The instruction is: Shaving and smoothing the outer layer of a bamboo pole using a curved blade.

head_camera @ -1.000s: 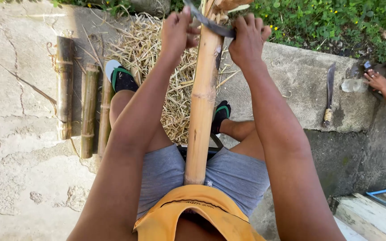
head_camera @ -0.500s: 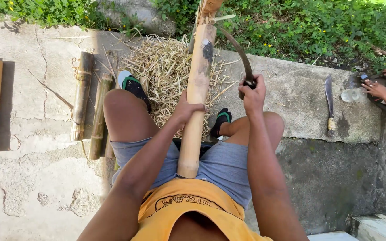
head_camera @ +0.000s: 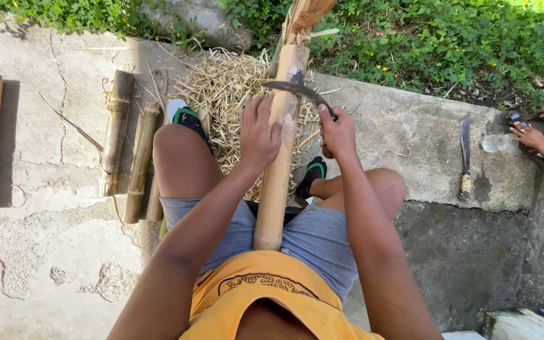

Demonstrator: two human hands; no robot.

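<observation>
Bamboo pole (head_camera: pixel 276 182) steadied by spread left hand (head_camera: pixel 258 133); right hand (head_camera: pixel 338 131) fist-gripping curved blade (head_camera: pixel 297 90), which could slip toward fingers.

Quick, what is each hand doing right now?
Left hand: open, fingers spread, pressed against the bamboo pole.
Right hand: closed on the handle of the curved knife.
</observation>
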